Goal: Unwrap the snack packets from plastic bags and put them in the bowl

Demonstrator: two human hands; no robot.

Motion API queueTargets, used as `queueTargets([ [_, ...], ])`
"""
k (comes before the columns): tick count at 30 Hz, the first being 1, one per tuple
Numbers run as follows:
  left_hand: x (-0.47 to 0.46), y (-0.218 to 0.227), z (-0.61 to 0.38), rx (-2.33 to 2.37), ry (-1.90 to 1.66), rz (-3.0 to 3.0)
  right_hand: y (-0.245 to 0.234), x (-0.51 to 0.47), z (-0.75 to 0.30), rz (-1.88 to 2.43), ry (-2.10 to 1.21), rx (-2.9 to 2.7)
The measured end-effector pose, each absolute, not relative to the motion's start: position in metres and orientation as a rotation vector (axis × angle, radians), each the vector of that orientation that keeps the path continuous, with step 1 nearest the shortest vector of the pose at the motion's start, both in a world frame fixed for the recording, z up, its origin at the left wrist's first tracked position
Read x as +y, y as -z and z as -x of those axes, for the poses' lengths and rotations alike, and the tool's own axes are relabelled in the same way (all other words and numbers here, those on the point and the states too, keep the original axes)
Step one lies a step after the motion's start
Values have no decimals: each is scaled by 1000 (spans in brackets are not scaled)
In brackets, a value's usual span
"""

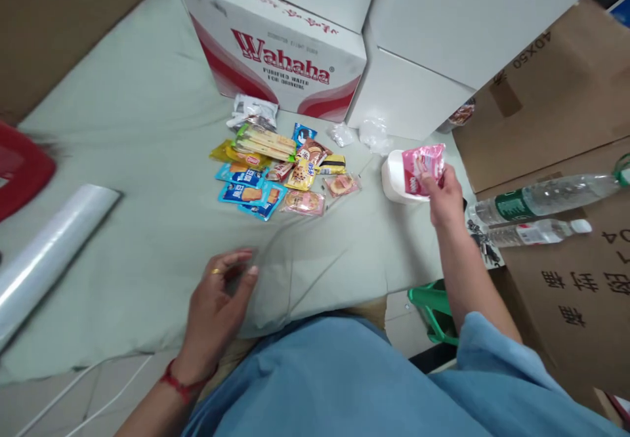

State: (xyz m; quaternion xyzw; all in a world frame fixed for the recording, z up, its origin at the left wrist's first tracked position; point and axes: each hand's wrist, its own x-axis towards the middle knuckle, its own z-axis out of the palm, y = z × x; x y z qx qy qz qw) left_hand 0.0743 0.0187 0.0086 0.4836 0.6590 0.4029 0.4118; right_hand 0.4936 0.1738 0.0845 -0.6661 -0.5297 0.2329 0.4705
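Note:
My right hand pinches a pink snack packet between thumb and fingers. The packet is over the white plastic tub, covering part of its opening, so the tub's inside is hidden. Closer to me, my left hand has its thumb and fingers closed on the edge of a clear plastic bag, which stretches to the right and is hard to see against the cloth. Beyond it lies a pile of wrapped snacks: blue packets, a long wafer-like pack, a yellow packet and pink-wrapped biscuits.
A Wahaha water carton and white boxes line the back. Crumpled clear plastic lies before them. A film roll is at left. Bottles, keys and brown cartons stand right, above a green stool.

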Motion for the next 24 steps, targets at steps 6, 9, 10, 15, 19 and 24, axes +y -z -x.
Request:
queueTargets([
  [6,5,2,-46,1848,-1013,-1493,-74,241,-528,2109,-791,-1189],
  [9,2,3,-38,1935,-1053,-1740,-66,242,-516,2204,-778,-1260],
  [10,1,4,-35,1958,-1060,-1841,-67,242,-513,2253,-722,-1326],
  [15,-2,23,-24,2022,-1010,-2141,-85,251,-498,2322,5,-1887],
  [19,-3,32,-30,2122,-941,-2262,-84,288,-446,2069,-65,-2030],
  [24,-3,30,-35,2141,-958,-2352,-51,348,-367,1976,-81,-2135],
])
